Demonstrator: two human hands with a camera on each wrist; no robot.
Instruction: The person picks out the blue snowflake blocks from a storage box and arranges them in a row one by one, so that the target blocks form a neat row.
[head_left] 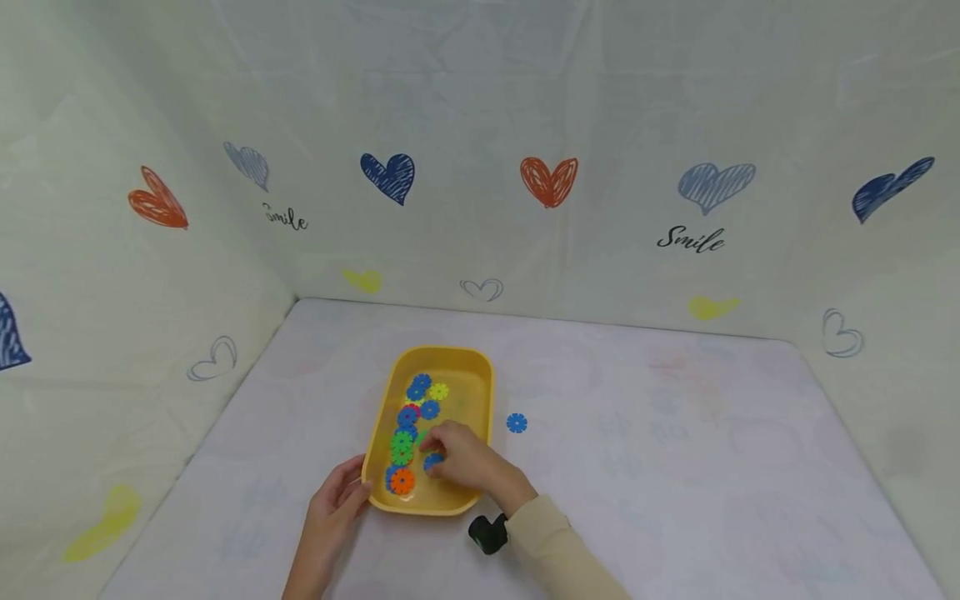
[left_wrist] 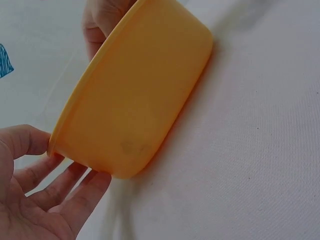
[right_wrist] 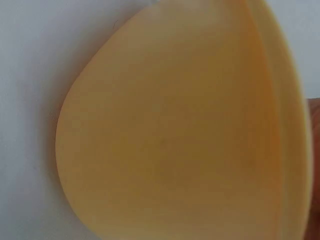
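Observation:
A yellow tray (head_left: pixel 480 392) holds several notched plastic discs in blue, green, yellow and orange, mostly along its left half. My left hand (head_left: pixel 339 500) grips the tray's near left corner; in the left wrist view the thumb is at the rim and the fingers lie against the outer wall. Inside the tray, my right hand (head_left: pixel 467 457) reaches down with bent fingers. A blue disc (head_left: pixel 432 460) shows between its thumb and index finger; whether it is pinched cannot be told. Just beyond the index finger is a green disc (head_left: pixel 422 436). An orange disc (head_left: pixel 402 481) lies near the front.
One blue notched disc (head_left: pixel 517 423) lies on the white table (head_left: pixel 660 467), right of the tray. A dark object (head_left: pixel 489 534) sits by the right sleeve (head_left: pixel 558 542). White sheeting (head_left: pixel 465 100) printed with hearts rises behind and beside the table.

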